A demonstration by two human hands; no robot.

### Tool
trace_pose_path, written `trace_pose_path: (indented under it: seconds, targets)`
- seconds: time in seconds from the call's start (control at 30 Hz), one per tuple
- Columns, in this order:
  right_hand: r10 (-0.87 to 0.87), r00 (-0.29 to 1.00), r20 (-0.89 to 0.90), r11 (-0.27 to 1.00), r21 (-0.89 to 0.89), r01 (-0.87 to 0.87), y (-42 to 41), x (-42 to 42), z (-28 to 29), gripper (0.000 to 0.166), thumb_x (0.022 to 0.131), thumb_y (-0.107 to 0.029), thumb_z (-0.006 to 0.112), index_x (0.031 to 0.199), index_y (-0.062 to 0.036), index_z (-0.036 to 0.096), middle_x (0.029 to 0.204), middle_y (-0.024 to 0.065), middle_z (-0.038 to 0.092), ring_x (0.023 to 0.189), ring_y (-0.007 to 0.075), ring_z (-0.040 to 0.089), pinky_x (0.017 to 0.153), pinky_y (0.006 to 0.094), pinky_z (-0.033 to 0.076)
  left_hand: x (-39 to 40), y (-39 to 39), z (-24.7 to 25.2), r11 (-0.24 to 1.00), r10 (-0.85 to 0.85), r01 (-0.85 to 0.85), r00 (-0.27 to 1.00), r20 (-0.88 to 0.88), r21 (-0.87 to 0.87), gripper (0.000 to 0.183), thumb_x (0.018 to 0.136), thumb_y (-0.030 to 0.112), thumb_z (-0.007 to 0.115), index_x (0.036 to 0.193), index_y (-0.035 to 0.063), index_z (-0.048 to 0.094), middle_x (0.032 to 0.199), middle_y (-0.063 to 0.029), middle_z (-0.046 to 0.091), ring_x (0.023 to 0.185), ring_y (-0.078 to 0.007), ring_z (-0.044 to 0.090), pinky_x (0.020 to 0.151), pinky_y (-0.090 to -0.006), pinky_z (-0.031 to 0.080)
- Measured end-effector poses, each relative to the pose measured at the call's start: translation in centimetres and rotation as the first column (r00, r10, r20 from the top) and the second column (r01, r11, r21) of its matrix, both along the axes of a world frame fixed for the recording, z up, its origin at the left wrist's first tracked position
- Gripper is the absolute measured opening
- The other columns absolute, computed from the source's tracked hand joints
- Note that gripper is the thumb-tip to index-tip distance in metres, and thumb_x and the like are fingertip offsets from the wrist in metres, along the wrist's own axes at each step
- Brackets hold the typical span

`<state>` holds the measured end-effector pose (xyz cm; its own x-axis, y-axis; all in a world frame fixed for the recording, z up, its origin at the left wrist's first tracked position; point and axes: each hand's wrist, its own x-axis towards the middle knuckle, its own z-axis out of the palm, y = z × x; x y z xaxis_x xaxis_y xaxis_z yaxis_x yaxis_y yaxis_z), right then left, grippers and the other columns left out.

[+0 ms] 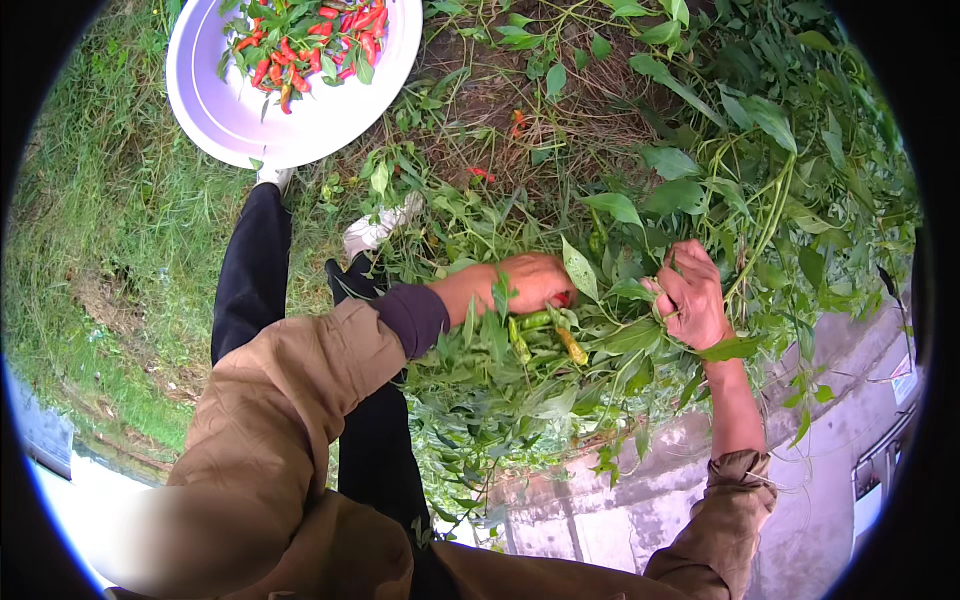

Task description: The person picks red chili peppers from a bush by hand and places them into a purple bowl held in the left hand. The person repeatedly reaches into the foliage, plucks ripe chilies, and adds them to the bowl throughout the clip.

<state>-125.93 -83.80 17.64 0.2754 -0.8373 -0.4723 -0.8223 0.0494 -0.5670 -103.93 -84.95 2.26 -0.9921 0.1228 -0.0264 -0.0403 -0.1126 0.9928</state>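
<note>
My left hand (534, 283) is closed around a red chili pepper (561, 299), only part of which shows between the fingers. Right below it hang green chili peppers (519, 339) and one turning yellow-orange (571, 346) among the leaves. My right hand (691, 296) grips a leafy pepper plant stem (660, 319) to the right of them, fingers curled. A wide white plastic basin (300, 139) at the upper left holds many red chili peppers (292, 64) with some green leaves.
Dense pepper plants (757, 127) fill the right side. Dry straw and soil (555, 157), with a few red peppers (481, 175), lie above my hands. Grass (97, 187) covers the left. A concrete wall (607, 517) stands at the lower right. My white shoes (375, 229) are near the basin.
</note>
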Motion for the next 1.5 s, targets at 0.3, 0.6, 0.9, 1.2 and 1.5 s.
trace_pose_path:
  seconds: [0.3, 0.6, 0.9, 1.2, 1.5]
  targets:
    - [-0.005, 1.000, 0.008, 1.000, -0.004, 0.005, 0.2, -0.2, 0.2, 0.026, 0.069, -0.011, 0.070, 0.058, -0.0028, 0.047, 0.058, 0.0109, 0.046, 0.061, 0.0298, 0.049, 0.068, 0.0383, 0.044, 5.8, 1.4, 7.1, 0.966, 0.182, -0.129, 0.955, 0.235, -0.225, 0.017, 0.067, 0.006, 0.056, 0.082, 0.0068, 0.049, 0.077, -0.0110, 0.056, 0.076, -0.0302, 0.057, 0.062, -0.0387, 0.045]
    - [0.014, 1.000, -0.008, 0.999, -0.036, -0.014, 0.8, -0.5, -0.2, 0.027, 0.071, -0.011, 0.069, 0.056, -0.0072, 0.047, 0.056, 0.0061, 0.047, 0.060, 0.0242, 0.050, 0.071, 0.0355, 0.045, 17.9, -5.7, 7.8, 0.853, 0.306, -0.520, 0.579, 0.756, 0.053, 0.009, 0.095, 0.013, 0.045, 0.091, 0.0052, 0.046, 0.070, -0.0011, 0.050, 0.061, -0.0093, 0.046, 0.057, -0.0263, 0.042]
    - [-0.028, 0.999, -0.017, 0.998, -0.060, 0.027, 1.5, -0.3, -0.6, 0.030, 0.070, -0.012, 0.070, 0.054, -0.0054, 0.045, 0.056, 0.0082, 0.047, 0.059, 0.0268, 0.050, 0.070, 0.0371, 0.046, 9.4, -16.8, -1.2, 0.690, 0.710, -0.513, 0.343, 0.615, -0.511, 0.026, 0.085, 0.030, 0.065, 0.088, 0.0048, 0.065, 0.064, -0.0063, 0.054, 0.056, -0.0095, 0.047, 0.053, -0.0273, 0.040]
    - [-0.010, 0.999, -0.049, 0.998, -0.069, 0.007, 0.5, 0.1, -0.8, 0.031, 0.073, -0.017, 0.068, 0.054, -0.0085, 0.045, 0.056, 0.0056, 0.045, 0.061, 0.0236, 0.050, 0.073, 0.0347, 0.045, -7.2, -9.0, -17.2, 0.589, 0.351, -0.015, 0.905, 0.239, -0.808, 0.019, 0.078, 0.009, 0.061, 0.097, 0.0069, 0.064, 0.100, -0.0093, 0.062, 0.094, -0.0297, 0.061, 0.079, -0.0374, 0.050]
    - [-0.016, 0.996, -0.083, 0.999, -0.030, 0.014, 1.1, -0.4, -0.4, 0.028, 0.073, -0.018, 0.068, 0.057, -0.0083, 0.048, 0.059, 0.0055, 0.049, 0.063, 0.0244, 0.052, 0.072, 0.0367, 0.046, -2.3, -9.8, -11.1, 0.625, 0.733, -0.515, 0.646, 0.214, -0.586, 0.016, 0.078, 0.014, 0.066, 0.089, 0.0025, 0.062, 0.083, -0.0149, 0.062, 0.081, -0.0330, 0.060, 0.069, -0.0391, 0.048]
